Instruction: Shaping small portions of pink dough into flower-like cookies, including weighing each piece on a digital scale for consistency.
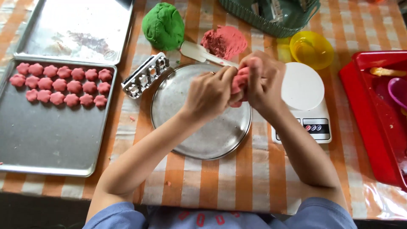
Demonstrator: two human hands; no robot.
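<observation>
Both hands meet above a round metal plate (193, 135) and squeeze one small piece of pink dough (238, 82) between them. My left hand (210, 93) grips the piece from the left, with a ring on one finger. My right hand (263, 80) wraps over it from the right and hides most of it. Just behind the hands lie a larger pink dough lump (224, 41), a green dough ball (163, 25) and a white plastic scraper (199, 52).
A metal tray (51, 140) at the left holds several pink flower-shaped pieces (61, 84); another tray (76, 25) lies behind it. A metal mould block (144, 75), a white kitchen scale (305, 99), a yellow bowl (311, 48), a green basket (271, 15) and a red bin (375, 114) stand around.
</observation>
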